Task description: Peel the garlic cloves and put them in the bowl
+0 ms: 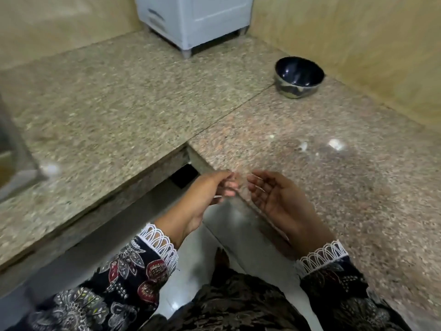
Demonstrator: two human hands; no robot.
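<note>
My left hand (214, 189) hovers at the counter's inner corner, fingers curled, and seems to pinch a thin white sliver of garlic skin (217, 196); blur hides its exact shape. My right hand (274, 197) faces it a little to the right, fingers relaxed and holding nothing. A dark steel bowl (299, 76) stands upright far back on the right counter by the wall, well beyond both hands. Small white garlic pieces (335, 143) lie on the right counter between the hands and the bowl, a smaller garlic piece (303, 146) beside them.
The speckled granite counter (143, 96) is L-shaped, with a gap at the corner below my hands. A white appliance (195, 22) stands at the back. A white blob (49, 168) lies on the left counter beside a metal edge (16, 149). Tiled walls close off the right side.
</note>
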